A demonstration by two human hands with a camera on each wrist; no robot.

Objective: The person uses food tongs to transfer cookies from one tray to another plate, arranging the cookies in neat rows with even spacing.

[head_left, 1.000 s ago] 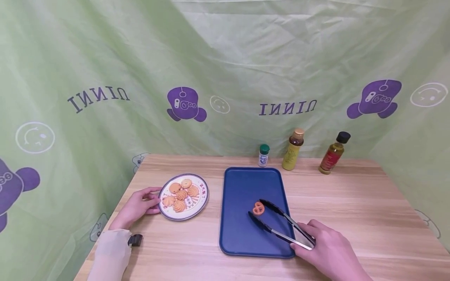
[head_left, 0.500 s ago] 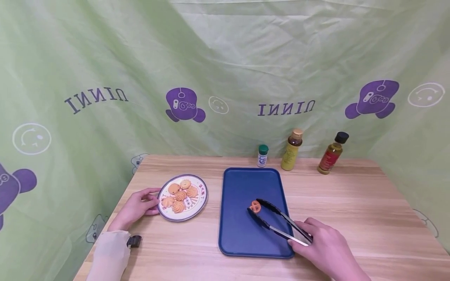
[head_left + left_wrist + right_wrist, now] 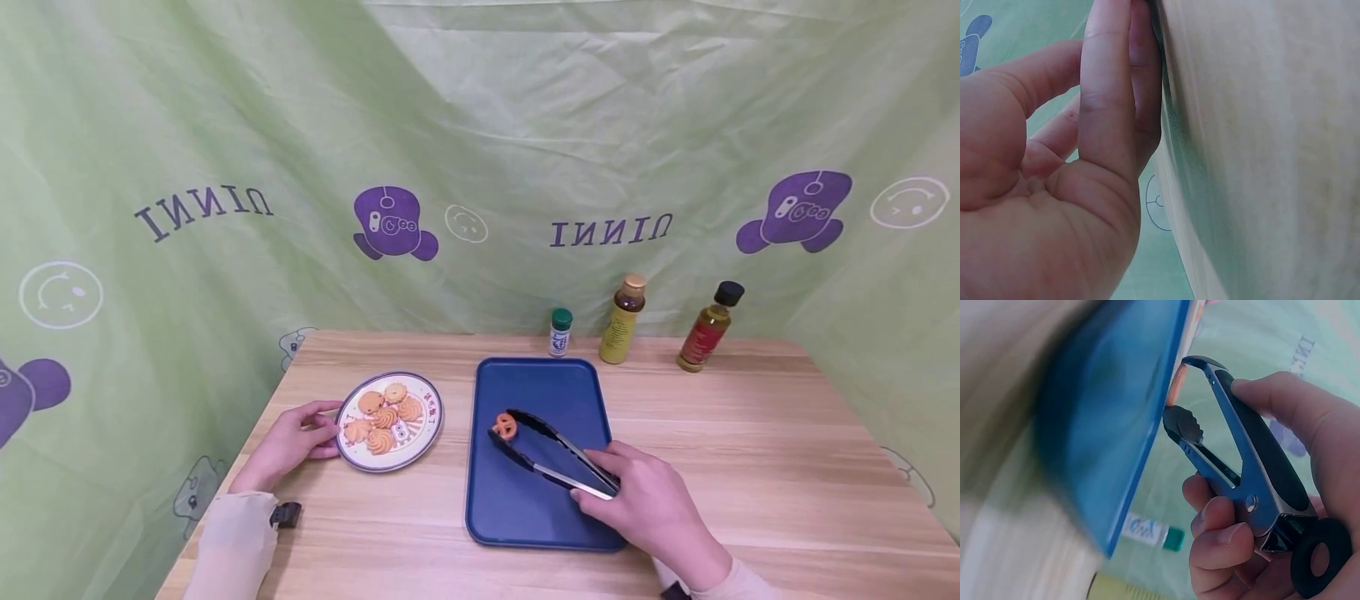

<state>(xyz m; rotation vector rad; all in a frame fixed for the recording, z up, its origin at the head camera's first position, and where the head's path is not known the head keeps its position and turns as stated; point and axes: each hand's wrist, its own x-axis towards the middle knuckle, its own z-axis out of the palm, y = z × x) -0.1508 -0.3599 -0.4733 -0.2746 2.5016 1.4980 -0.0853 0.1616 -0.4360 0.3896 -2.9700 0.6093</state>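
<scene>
My right hand [image 3: 648, 500] grips a pair of tongs [image 3: 551, 475] with black tips and metal arms. Between the tips sits a small brown pretzel [image 3: 505, 427], on the left part of the blue tray [image 3: 540, 517]. The right wrist view shows the pretzel [image 3: 1177, 384] at the tray's surface, with the tongs [image 3: 1250, 469] held between thumb and fingers. My left hand [image 3: 288, 442] rests beside a round plate [image 3: 416, 446], its fingertips at the left rim. Several cookies [image 3: 386, 417] lie on that plate. In the left wrist view the left hand's fingers [image 3: 1107, 94] are loosely extended.
Behind the tray stand a green-capped shaker [image 3: 559, 333], a yellow-labelled bottle [image 3: 621, 325] and a black-capped bottle [image 3: 708, 329]. A green printed curtain [image 3: 480, 125] hangs behind the wooden table [image 3: 750, 442].
The right hand and tongs have moved left and slightly away across the tray, and the pretzel has moved left with the tips. The left hand and plate stay in place.
</scene>
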